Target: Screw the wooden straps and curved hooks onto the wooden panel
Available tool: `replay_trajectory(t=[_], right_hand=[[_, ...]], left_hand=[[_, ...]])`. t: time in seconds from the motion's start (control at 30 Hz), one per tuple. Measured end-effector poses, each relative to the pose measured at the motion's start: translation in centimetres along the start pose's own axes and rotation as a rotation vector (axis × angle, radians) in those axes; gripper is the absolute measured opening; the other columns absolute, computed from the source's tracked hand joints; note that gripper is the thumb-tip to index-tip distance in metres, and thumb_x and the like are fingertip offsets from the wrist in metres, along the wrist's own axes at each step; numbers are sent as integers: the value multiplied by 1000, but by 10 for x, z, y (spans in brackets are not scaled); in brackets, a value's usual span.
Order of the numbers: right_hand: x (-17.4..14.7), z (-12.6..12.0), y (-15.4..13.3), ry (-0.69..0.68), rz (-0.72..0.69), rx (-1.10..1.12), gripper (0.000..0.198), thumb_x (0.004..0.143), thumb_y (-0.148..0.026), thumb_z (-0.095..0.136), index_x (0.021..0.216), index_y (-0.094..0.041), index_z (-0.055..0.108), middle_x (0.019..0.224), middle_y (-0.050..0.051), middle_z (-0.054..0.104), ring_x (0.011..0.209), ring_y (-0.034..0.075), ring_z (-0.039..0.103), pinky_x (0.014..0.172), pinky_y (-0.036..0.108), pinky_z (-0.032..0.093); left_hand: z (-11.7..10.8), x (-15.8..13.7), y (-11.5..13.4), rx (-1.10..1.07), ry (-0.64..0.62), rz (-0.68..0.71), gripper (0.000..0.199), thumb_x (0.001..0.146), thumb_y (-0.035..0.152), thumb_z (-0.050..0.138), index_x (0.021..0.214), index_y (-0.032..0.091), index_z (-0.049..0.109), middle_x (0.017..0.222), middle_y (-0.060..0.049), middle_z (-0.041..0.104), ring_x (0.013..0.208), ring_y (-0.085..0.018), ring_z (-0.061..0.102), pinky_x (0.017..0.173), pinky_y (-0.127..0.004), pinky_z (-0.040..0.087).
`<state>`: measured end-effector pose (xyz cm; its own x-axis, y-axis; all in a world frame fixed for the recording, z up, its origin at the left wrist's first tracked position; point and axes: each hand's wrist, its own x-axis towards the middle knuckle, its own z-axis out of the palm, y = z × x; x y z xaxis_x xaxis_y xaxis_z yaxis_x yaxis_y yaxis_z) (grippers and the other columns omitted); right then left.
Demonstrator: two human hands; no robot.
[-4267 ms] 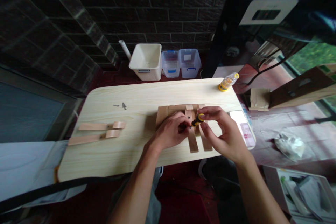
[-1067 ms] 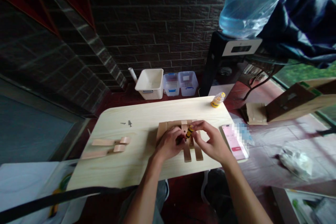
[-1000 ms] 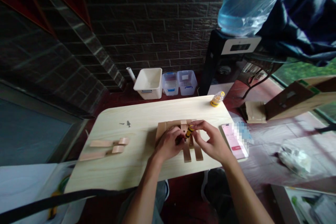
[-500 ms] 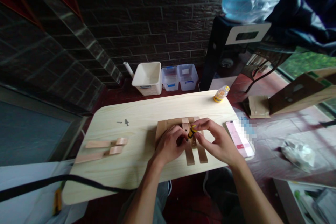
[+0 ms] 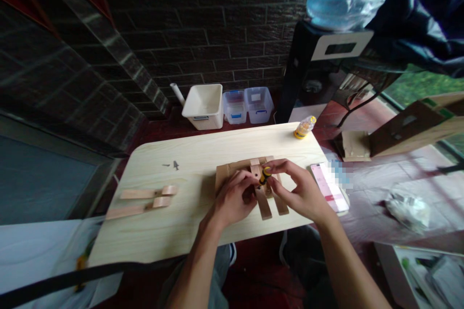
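A dark brick wall (image 5: 224, 34) rises behind your pale table (image 5: 181, 231). Your right hand (image 5: 299, 190) pinches a yellow-and-black screwdriver (image 5: 266, 175) between thumb and fingers, tilted over one of two wooden strips (image 5: 265, 206) lying across a cardboard box (image 5: 225, 171). Your left hand (image 5: 235, 199) curls beside the tool's lower end; whether its fingertips grip anything, I cannot tell. A phone (image 5: 328, 188) lies to your right.

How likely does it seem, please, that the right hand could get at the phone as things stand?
Probably yes: the phone lies beside the right hand, nothing visible between them, though it would likely have to release the yellow-black tool first.
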<state>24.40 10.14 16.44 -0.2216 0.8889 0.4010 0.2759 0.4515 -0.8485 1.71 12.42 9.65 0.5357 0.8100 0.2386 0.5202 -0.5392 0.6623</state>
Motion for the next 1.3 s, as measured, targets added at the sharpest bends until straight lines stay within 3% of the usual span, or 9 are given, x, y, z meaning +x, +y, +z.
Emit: replay_trajectory(t=[0.13,0.27,0.5,0.73,0.93,1.3], right_hand=[[0,0,-1,9,25,-10,14,101,-18,68,111,-27,72,122,6,79,115,21,76,100,36,61],[0,-1,-1,3,54,-7,12,101,-20,69,110,-27,72,122,6,79,115,23,76,98,38,62],[0,-1,-1,1,15,-8,9,101,-19,69,105,-26,71,121,7,80,116,23,76,100,39,62],[-3,-4,6,-3,-9,-40,12,100,-18,70,109,-27,71,123,8,79,118,23,76,101,38,62],[-4,-5,6,-20,-15,-85,15,102,-20,70,114,-28,70,124,6,79,118,22,76,100,36,63],[-2,-1,0,-45,-85,-148,10,104,-24,69,113,-27,70,118,7,75,112,21,75,97,34,64]], left_hand=[[-5,-8,5,140,-8,1,55,76,10,78,124,33,66,145,-3,65,138,-31,58,121,-54,47],[-1,-11,0,215,-9,16,58,83,16,79,136,34,62,160,-3,57,151,-32,49,131,-59,37],[9,-4,-8,225,42,46,38,94,21,74,129,31,65,154,-4,63,147,-29,54,133,-58,32],[1,1,-7,157,-5,44,42,86,11,73,122,33,70,159,0,59,148,-27,53,133,-55,33],[2,6,-8,117,22,12,20,100,24,68,114,34,77,153,1,65,141,-26,58,126,-55,40],[4,10,-3,107,10,-33,19,106,29,57,110,29,76,150,-2,66,142,-26,57,134,-58,29]])
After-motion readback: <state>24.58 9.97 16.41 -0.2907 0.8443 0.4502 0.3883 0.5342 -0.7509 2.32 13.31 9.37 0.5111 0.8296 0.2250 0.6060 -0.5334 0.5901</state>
